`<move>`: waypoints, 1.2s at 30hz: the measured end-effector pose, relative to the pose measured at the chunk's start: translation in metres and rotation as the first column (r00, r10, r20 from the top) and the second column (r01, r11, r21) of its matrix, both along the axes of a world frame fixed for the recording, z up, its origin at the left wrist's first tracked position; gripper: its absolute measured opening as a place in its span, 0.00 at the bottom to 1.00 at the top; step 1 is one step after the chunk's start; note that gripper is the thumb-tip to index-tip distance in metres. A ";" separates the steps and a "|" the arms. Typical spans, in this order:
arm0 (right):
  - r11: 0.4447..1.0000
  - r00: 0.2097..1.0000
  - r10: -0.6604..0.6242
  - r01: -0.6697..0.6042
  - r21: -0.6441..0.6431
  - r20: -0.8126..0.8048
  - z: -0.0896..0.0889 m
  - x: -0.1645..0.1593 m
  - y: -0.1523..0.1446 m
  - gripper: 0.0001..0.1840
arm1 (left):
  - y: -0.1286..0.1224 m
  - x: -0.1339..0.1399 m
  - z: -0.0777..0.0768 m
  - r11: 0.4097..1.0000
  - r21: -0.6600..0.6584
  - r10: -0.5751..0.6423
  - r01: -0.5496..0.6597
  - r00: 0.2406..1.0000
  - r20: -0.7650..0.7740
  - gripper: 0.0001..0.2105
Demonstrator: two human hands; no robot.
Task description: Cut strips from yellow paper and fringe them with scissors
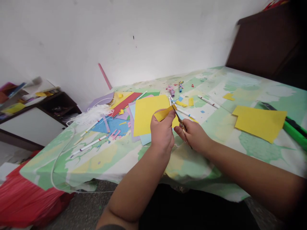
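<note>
My left hand (162, 129) pinches a small strip of yellow paper (163, 114) above the table. Beside it, my right hand (195, 134) is closed around a pair of scissors (181, 124), their blades pointing up and left at the strip's right end. Whether the blades are apart is too small to tell. Behind my left hand lies a yellow sheet (146, 111) on top of light blue and lilac sheets. A larger yellow cut piece (260, 122) with a notched corner rests on the right.
The table has a green patterned cloth (100, 163). White string (96, 112), several markers (92, 143), paper scraps and a red strip (126, 103) lie left. Two small rolled paper figures (181, 87) stand at the back. A green-handled cutter (296, 132) lies right. A red bag (31, 195) is on the floor.
</note>
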State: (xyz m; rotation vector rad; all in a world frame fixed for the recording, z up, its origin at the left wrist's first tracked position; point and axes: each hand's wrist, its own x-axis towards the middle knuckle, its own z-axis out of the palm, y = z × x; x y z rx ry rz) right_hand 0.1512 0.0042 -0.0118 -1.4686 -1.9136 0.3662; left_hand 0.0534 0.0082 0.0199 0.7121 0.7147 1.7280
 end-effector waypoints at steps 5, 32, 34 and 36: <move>1.000 1.000 0.003 -0.003 -0.011 -0.006 0.000 0.001 0.000 0.19 | -0.001 0.000 0.001 1.000 -0.004 -0.026 0.026 1.000 0.002 0.11; 0.999 0.999 -0.005 0.002 -0.047 -0.050 0.001 0.001 -0.001 0.20 | -0.003 -0.003 0.004 0.997 -0.008 -0.072 0.072 0.997 -0.036 0.10; 0.999 0.998 -0.005 0.002 -0.048 -0.057 0.001 0.000 0.000 0.20 | -0.003 -0.003 0.004 0.997 -0.003 -0.076 0.076 0.997 -0.027 0.10; 0.999 0.998 -0.005 0.002 -0.052 -0.067 0.000 0.000 0.000 0.20 | -0.003 -0.003 0.004 0.998 0.001 -0.070 0.070 0.997 -0.028 0.10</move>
